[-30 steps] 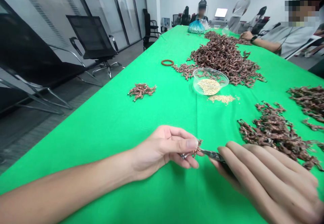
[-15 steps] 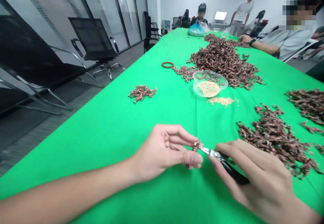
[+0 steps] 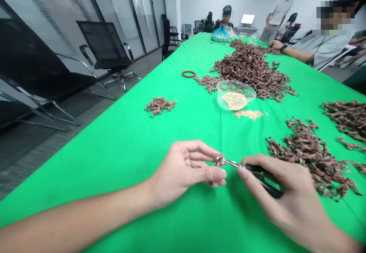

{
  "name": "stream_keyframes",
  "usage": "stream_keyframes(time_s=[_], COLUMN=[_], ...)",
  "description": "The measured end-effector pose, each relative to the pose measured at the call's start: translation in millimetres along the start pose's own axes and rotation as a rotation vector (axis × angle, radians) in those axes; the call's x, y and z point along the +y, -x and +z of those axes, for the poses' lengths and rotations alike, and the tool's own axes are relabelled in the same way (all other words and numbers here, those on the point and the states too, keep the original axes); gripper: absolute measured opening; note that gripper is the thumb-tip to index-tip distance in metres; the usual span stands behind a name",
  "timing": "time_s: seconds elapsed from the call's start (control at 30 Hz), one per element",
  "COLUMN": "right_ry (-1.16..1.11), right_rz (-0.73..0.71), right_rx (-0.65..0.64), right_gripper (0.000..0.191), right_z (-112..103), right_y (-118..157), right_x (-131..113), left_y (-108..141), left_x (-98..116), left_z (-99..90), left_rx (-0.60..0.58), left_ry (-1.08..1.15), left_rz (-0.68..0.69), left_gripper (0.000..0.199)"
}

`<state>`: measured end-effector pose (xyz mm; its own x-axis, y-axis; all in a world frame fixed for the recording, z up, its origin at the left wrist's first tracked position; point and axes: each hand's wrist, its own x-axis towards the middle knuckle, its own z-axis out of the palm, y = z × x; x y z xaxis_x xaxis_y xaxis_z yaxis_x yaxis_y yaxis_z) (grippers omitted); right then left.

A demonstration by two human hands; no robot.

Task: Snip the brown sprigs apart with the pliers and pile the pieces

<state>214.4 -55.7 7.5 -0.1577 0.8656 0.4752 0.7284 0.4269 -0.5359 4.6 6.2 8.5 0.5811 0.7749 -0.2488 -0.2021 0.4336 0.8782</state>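
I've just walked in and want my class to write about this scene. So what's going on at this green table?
A person's left hand pinches a small brown figure-like piece, while the right hand grips a black-handled, plier-like tool, its tip right at the piece. A loose heap of similar pieces lies just beyond the right hand. Farther up the table are a larger heap and a clear bowl of pale grains, some of them spilled beside it.

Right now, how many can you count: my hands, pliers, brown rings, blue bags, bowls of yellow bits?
Left hand and right hand: 2
Pliers: 1
Brown ring: 1
Blue bag: 1
Bowl of yellow bits: 1
Total: 6
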Motion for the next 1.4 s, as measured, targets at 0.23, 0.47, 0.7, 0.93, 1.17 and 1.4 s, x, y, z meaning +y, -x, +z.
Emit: stream_keyframes(time_s=[0.23,0.47,0.7,0.93,1.17,1.4], right_ry=[0.371,0.566,0.598,0.636,0.661,0.697], right_rz=[-0.395,-0.624,-0.735,-0.759,-0.800,-0.813], right_rx=[0.182,0.211,0.242,0.238,0.200,0.195], right_gripper=[0.018,0.034,0.034,0.031,0.029,0.029], right_z=[-1.2,-4.5,-6.2,-7.5,-10.6,-11.1], right_y=[2.3,5.3,1.5,3.0,2.8,4.1], right_x=[8.4,17.7,14.8,14.3,12.0,13.5], left_y=[-1.3,-1.2,-1.6,-2.3,-2.1,-1.5], left_x=[-2.3,-0.1,0.0,0.7,0.4,1.5], left_z=[-2.1,-0.9,-1.6,-2.1,-3.0,-3.1], left_rx=[-0.042,-0.032,-0.048,-0.052,-0.057,-0.057], left_ry=[0.035,0.054,0.070,0.090,0.091,0.069], left_rz=[-0.025,-0.035,-0.062,-0.090,-0.114,-0.121], left_gripper=[0.037,0.037,0.035,0.032,0.030,0.027])
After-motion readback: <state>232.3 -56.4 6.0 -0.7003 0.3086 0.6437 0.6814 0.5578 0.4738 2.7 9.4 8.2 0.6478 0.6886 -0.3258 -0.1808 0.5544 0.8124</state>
